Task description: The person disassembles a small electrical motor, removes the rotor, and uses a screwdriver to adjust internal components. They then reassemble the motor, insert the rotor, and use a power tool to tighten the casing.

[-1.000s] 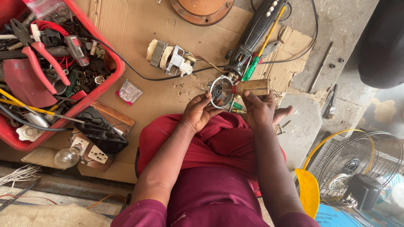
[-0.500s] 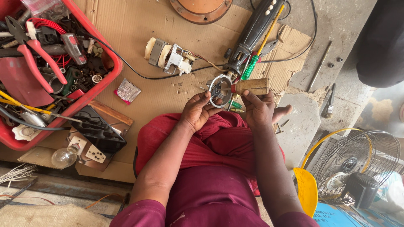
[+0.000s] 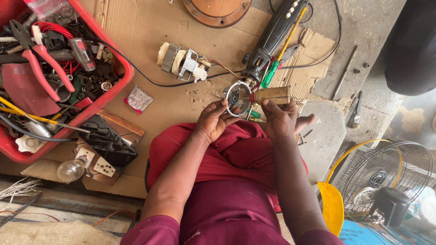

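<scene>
My L hand (image 3: pixel 217 119) pinching the round metal bracket (image 3: pixel 238 96), R hand (image 3: pixel 280 119) gripping wooden handle (image 3: pixel 271 95) at its 3 o'clock, prob mid-refit, next needs steady alignment imo.

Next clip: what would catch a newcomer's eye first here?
At centre, the left hand grips a round grey metal motor bracket while the right hand holds a tan wooden-handled tool against it, above the maroon-clothed lap. At upper left a red plastic crate brims with pliers and wires; a yellow-stemmed fan lies lower right.
</scene>
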